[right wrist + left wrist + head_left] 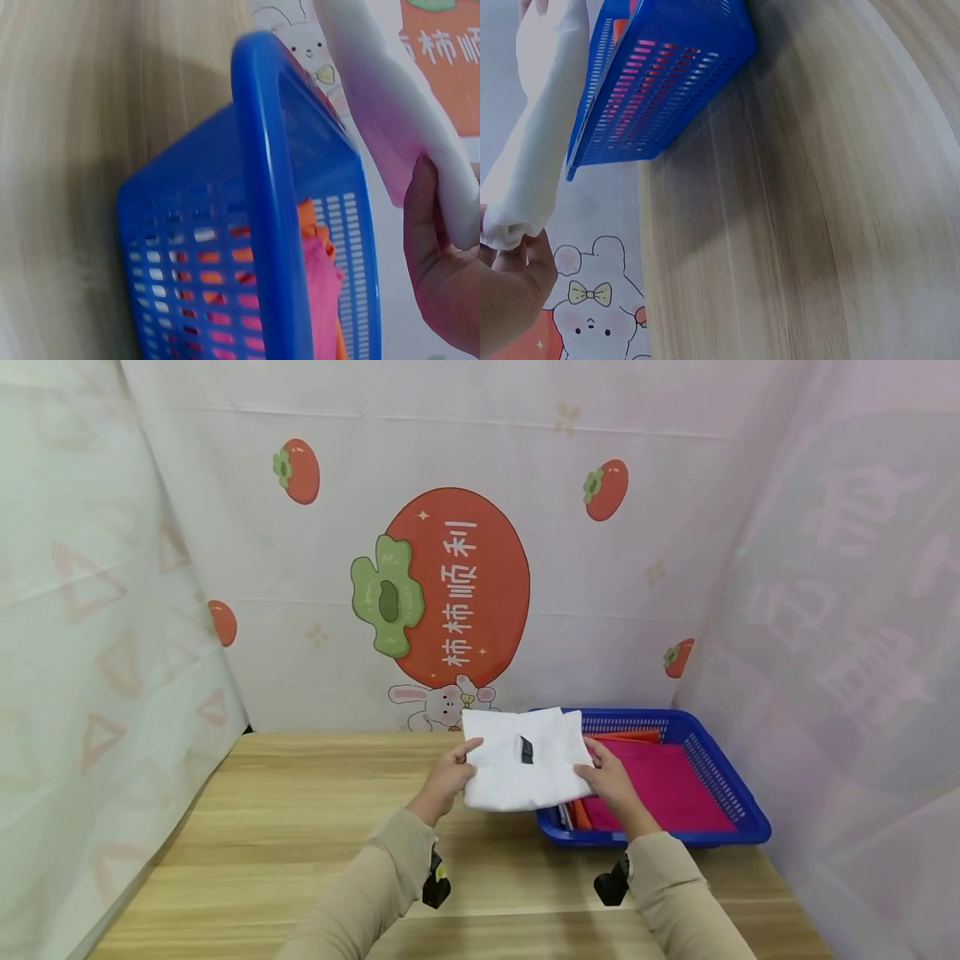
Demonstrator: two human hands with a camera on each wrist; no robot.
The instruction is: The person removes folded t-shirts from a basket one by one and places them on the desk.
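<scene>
A folded white cloth (495, 768) with a small black mark on its upper face is held up in the air between both hands. My left hand (447, 777) pinches its left edge, thumb on top. On the opposite edge my right hand (611, 781) grips it the same way. The left wrist view shows the thick rolled fold of the white cloth (544, 127) above the left fingers. Partly behind and right of the cloth stands a blue plastic basket (750, 810), with a folded magenta cloth (667, 785) and orange cloth (633, 737) inside.
The basket sits on a wooden table (300, 827), near its right side. A printed curtain (337, 460) with persimmon pictures hangs behind the table, with more sheets on the left and right. A dark wrist device (613, 882) sits by each sleeve.
</scene>
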